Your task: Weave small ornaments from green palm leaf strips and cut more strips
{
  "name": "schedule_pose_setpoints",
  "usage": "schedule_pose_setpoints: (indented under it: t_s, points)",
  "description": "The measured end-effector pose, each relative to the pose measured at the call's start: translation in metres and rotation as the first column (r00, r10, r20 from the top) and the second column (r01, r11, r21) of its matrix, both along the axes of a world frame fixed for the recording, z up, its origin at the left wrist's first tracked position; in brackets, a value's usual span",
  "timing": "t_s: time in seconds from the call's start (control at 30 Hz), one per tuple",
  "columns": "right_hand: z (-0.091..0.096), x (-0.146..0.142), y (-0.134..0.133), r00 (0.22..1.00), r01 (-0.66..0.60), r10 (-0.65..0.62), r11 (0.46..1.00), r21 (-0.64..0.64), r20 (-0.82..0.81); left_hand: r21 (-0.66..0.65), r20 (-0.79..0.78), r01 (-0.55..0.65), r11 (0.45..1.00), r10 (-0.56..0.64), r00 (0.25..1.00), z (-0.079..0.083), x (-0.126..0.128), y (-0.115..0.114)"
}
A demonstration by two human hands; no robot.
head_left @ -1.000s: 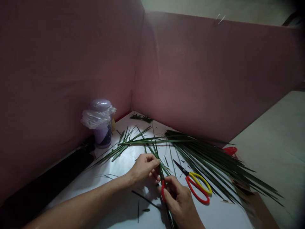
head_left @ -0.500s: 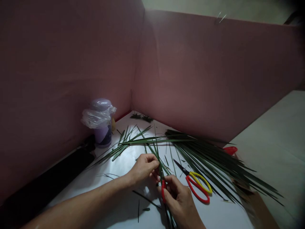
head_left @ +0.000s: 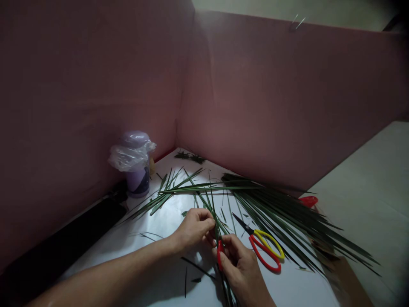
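Observation:
Long green leaf strips [head_left: 213,207] run between my two hands over the white tabletop. My left hand [head_left: 197,227] is closed in a pinch on the strips, thumb against the fingers. Just below and to the right, my right hand [head_left: 241,264] grips a small tool with a red handle [head_left: 220,256]; its working end is hidden, so I cannot tell its kind. Strips also pass beneath this hand toward the bottom edge. Scissors [head_left: 265,249] with one red and one yellow handle lie to the right, blades slightly apart.
A large bundle of green leaves [head_left: 281,204] spreads at the right. Cut strips [head_left: 169,192] lie across the middle, with small dark leaf pieces [head_left: 190,157] in the far corner. A purple container [head_left: 137,181] wrapped in plastic stands left, near a black object [head_left: 70,234]. Pink panels [head_left: 255,94] enclose the back.
My left hand has shifted very slightly right and down along the strips. My right hand keeps its grip on the red-handled tool, almost still.

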State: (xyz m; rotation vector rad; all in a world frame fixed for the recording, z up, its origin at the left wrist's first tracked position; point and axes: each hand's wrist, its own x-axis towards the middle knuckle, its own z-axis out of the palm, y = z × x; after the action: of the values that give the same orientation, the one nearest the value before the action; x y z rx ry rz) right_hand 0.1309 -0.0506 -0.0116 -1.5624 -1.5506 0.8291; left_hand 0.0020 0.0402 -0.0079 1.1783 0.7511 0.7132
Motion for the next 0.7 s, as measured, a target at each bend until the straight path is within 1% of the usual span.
schedule_pose_setpoints:
  t_s: [0.13, 0.27, 0.43, 0.6, 0.7]
  points:
    - [0.0019, -0.0005, -0.0008, 1.000, 0.011, -0.011, 1.000, -0.003, -0.005, -0.004, 0.002, 0.011, 1.000, -0.011, 1.000, -0.0001, 0.0003, -0.0006]
    - [-0.0022, -0.0018, -0.0005, 1.000, 0.013, -0.013, 1.000, 0.006, -0.004, -0.004, 0.004, 0.018, 1.000, -0.018, 1.000, 0.0001, 0.0000, -0.0007]
    - [-0.0053, -0.0044, 0.0018, 0.995, 0.093, -0.091, 0.994, 0.053, -0.041, 0.008, -0.054, 0.029, 1.000, -0.029, 0.998, 0.0008, 0.0001, -0.0008]
    - [-0.0041, -0.0034, 0.0018, 0.998, 0.062, -0.061, 0.996, 0.058, -0.019, 0.013, -0.071, 0.036, 0.999, -0.035, 0.997, 0.0013, 0.0003, -0.0014]
    - [-0.0060, -0.0032, 0.0027, 0.997, 0.074, -0.072, 0.994, 0.077, -0.033, 0.019, -0.087, 0.043, 0.999, -0.041, 0.995, 0.0014, 0.0003, -0.0026]
